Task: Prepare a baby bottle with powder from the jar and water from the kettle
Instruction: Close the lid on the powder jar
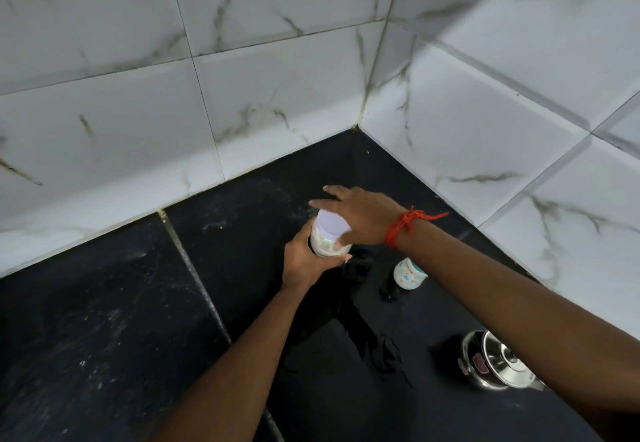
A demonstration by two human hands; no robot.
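Fingers (305, 234) round jar (323, 246); black counter (104, 320), tiled corner (362, 95)

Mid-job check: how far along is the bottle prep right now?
Done: nothing plainly finished; the baby bottle stands apart on the black counter, contents unclear. In hand: the left hand grips the powder jar while the right hand holds its white lid, seated on top. Left: powder into the bottle, then water from the steel kettle.

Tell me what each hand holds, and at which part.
Left hand grips the powder jar around its body; right hand holds its white lid, thumb on the rim.
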